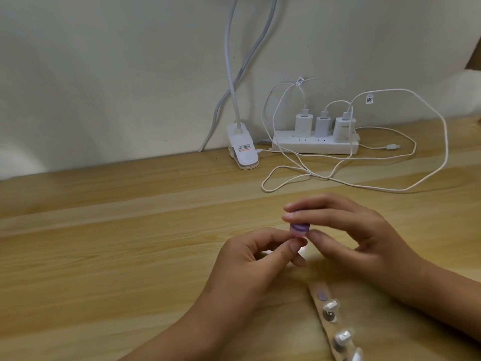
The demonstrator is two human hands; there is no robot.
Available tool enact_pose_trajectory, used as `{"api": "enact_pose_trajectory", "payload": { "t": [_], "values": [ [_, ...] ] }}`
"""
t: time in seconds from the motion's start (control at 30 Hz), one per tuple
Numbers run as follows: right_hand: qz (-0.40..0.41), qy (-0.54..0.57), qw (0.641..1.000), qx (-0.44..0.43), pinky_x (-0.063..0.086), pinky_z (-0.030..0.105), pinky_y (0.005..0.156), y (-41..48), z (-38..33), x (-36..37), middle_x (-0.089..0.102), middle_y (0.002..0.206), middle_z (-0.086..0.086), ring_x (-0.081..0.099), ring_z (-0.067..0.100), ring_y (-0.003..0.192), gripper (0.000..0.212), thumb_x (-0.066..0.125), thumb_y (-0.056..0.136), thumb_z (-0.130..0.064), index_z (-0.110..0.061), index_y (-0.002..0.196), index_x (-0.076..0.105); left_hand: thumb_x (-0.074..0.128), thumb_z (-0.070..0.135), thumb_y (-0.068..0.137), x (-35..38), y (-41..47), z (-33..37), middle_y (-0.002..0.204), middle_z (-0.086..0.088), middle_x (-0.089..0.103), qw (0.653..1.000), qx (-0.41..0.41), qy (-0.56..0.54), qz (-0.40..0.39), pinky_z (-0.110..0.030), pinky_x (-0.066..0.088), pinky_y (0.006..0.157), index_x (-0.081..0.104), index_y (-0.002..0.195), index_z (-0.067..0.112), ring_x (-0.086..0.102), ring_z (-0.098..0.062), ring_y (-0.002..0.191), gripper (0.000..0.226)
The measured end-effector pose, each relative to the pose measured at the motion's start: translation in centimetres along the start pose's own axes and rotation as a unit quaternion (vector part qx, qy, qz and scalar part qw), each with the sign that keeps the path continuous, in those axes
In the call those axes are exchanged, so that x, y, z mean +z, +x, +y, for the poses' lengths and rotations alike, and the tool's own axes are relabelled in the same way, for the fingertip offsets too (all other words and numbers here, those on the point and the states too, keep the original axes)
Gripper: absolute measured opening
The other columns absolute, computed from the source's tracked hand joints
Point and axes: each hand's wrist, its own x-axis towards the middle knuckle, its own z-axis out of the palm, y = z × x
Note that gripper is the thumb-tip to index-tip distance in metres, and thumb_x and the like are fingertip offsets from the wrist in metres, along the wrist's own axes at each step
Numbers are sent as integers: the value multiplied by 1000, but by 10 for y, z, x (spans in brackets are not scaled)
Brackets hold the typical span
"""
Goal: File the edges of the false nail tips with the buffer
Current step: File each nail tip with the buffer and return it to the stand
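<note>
Head view, one moment. The wooden tabletop [104, 243] carries everything. Well beyond the fingers, against the wall, stand a power strip [315, 147] with three chargers, its loose white cables [390, 187], and a lamp clip [243, 148].

Both hands meet just above the tabletop. The right hand [346, 230] has its fingers [307, 214] curled narrowly round the buffer [299, 227], a small purple-and-white block held between thumb and fingertips. The left hand [247, 259] pinches thumb [294, 246] against forefinger directly beneath the buffer, touching it. What they pinch is too small to make out, but I take it to be a false nail tip.

Nearer me than the fingers lies a holder strip [316, 293] with more mounted tips [330, 306].

I judge the filing step to be under way on one tip. The next move calls for short, light strokes along its edge, with a steady left pinch.
</note>
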Motion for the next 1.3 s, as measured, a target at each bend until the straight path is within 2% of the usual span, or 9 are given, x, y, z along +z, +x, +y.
{"api": "enact_pose_trajectory", "payload": {
  "t": [0.17,0.3,0.4,0.5,0.73,0.97,1.07,1.2,1.3],
  "values": [
    [-6,-7,1000,-10,47,21,95,-1,0,-1,66,119,-1,61,13,116,24,63,91,-15,-15,114,71,67,49,80,0,0,1,74,10,73,1000,3,5,3,-15,44,69,75,83,39,61,2,73,14],
    [3,17,999,27,47,23,96,0,0,-2,67,116,-3,62,13,115,24,64,90,-14,-18,112,72,68,47,80,0,-1,-1,77,8,74,1000,-4,0,1,-23,50,76,76,86,36,67,-5,83,15],
    [-9,17,1000,12,47,21,94,-1,-1,-1,67,115,-1,62,15,114,24,59,91,-17,-14,109,73,68,44,80,0,-2,0,75,8,74,1000,-1,2,2,-17,47,71,76,85,38,64,-1,75,11],
    [-5,36,998,52,48,25,94,-1,0,-2,68,112,-3,63,15,113,22,61,90,-13,-18,108,73,69,47,78,0,-1,-1,75,7,74,1000,-9,1,1,-18,48,72,76,86,37,63,-1,75,14],
    [-10,42,998,53,48,25,94,-1,-1,-1,67,112,-5,62,16,113,23,58,92,-17,-19,109,73,68,45,78,0,-1,-1,72,7,73,1000,-14,3,8,-15,45,69,75,85,34,61,-2,73,14],
    [-17,30,998,44,47,24,93,-1,-2,-2,66,112,-3,62,16,112,25,52,94,-12,-15,109,71,74,41,78,1,-2,1,68,6,70,1000,-19,-4,22,-11,43,62,74,80,31,59,-2,64,10],
    [-22,2,1000,0,46,23,93,-2,-4,-1,65,114,0,61,17,112,29,46,94,-14,-12,108,71,75,41,78,1,-2,2,64,8,68,1000,-17,-7,24,-9,40,58,73,73,33,57,2,59,9],
    [-11,37,998,44,48,25,94,-1,-2,-2,66,112,-4,61,16,113,23,54,94,-19,-14,108,71,75,34,81,0,-2,2,66,9,69,999,-24,-17,22,-9,42,61,74,77,30,61,1,63,6],
    [-12,44,998,43,47,23,94,-1,-1,0,67,112,-5,63,17,113,23,57,92,-25,-15,105,72,74,40,78,1,-2,4,67,11,68,999,-17,-24,15,-9,43,62,74,76,31,62,1,64,10]
  ]
}}
